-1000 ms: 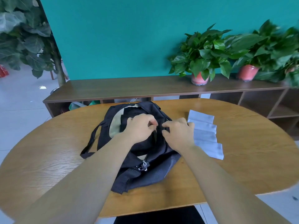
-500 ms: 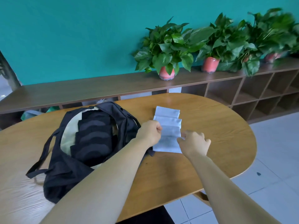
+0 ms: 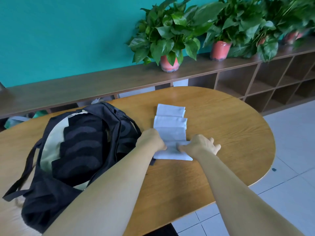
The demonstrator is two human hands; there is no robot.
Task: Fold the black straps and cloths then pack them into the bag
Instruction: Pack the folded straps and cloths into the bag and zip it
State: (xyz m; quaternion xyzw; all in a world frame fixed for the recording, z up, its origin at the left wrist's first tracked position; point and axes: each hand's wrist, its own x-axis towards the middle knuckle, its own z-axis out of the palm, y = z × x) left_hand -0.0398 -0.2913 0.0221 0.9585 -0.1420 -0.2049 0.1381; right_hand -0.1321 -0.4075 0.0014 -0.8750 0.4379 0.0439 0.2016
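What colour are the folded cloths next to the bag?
Pale blue-grey cloths, plain with no pattern; the head view shows them.

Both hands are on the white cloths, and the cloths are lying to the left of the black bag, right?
Not quite. In the head view both hands, left and right, are on the white cloths, but the cloths lie to the right of the black bag, not the left.

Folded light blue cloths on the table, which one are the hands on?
The nearest cloth, at the row's front end; left hand and right hand touch it only.
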